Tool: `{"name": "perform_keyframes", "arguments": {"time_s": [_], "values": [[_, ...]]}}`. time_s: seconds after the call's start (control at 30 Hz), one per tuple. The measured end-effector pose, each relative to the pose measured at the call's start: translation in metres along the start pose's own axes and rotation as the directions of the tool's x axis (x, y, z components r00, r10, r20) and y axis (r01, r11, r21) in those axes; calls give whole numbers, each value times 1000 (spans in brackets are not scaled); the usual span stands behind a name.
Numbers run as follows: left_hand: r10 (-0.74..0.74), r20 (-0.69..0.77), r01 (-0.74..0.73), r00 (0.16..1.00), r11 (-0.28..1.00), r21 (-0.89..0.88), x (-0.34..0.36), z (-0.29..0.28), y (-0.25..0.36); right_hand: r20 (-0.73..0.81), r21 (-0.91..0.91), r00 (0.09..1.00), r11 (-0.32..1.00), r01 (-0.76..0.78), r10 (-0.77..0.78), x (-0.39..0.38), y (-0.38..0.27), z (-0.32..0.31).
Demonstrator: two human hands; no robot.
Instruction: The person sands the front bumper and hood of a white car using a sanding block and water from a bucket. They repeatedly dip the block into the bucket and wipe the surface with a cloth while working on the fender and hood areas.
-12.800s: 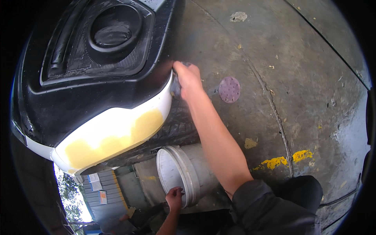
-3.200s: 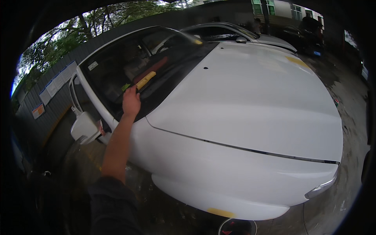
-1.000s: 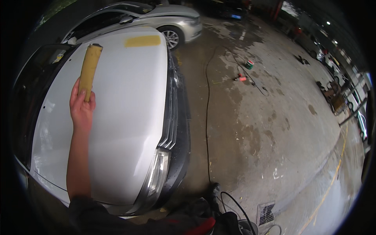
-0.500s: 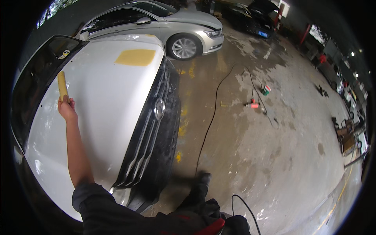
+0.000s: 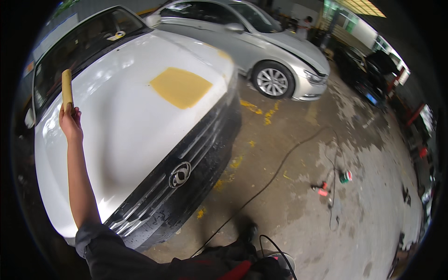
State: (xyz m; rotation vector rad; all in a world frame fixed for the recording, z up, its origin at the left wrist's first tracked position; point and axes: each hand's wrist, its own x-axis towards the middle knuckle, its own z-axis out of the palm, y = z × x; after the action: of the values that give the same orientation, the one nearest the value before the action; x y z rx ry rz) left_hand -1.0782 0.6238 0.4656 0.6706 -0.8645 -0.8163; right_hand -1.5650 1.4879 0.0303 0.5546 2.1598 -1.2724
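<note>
- Gripping a tan cylinder (image 5: 66,86), left hand (image 5: 70,123). Fingers closed around its lower end, most of the length sticking up past the fist, close to upright in view.
- Where's it sit?
- Far left, seen against the lower part of the windshield (image 5: 86,49) and the hood edge. Can't tell if it touches the car.
- Arm?
- Reaching up across the view of the white hood (image 5: 123,116), dark sleeve (image 5: 100,245) at lower left.
- Right hand?
- Out of frame. Can't tell its state.
- Next along?
- Dark grille (image 5: 144,203) with bright bars, oval badge (image 5: 179,174) on it. Above that, a yellow patch (image 5: 181,87) on the hood, roughly four-sided, near the front edge, well apart from the cylinder.
- Past the nose?
- Yellow paint marks (image 5: 252,107) on concrete. Dark shoe (image 5: 252,231) at the bottom. Dark cable (image 5: 267,186) curving up the floor from near the wearer's body. Silver car (image 5: 252,49) behind the white one, front wheel (image 5: 273,81) multi-spoked.
- Right side?
- Red tool (image 5: 322,189) lying on the floor, green tin (image 5: 346,177) just beside it. Further back, dark car (image 5: 354,70) with its hood raised.
</note>
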Motion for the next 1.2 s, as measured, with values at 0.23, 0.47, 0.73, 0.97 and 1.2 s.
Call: {"name": "perform_keyframes", "arguments": {"time_s": [0.23, 0.47, 0.73, 0.97, 1.2], "values": [[143, -323, -82, 935, 977, 195, -40, -113, 57, 286, -140, 958, 988, 59, -17, 177, -123, 15], [307, -507, -37, 805, 879, 475, -128, -197, 125, 483, -672, 871, 677, 301, 92, 339, -294, 133], [352, -613, 70, 708, 828, 556, -174, -92, 30, 732, -682, 673, 128, 720, 107, 469, -435, 332], [353, -572, 283, 740, 608, 741, -175, 94, -12, 869, -486, 465, 461, 742, 167, 512, -537, 475], [177, -506, 379, 845, 469, 798, -270, 338, -61, 957, -273, 275, 627, 730, 97, 540, -577, 619]]}}
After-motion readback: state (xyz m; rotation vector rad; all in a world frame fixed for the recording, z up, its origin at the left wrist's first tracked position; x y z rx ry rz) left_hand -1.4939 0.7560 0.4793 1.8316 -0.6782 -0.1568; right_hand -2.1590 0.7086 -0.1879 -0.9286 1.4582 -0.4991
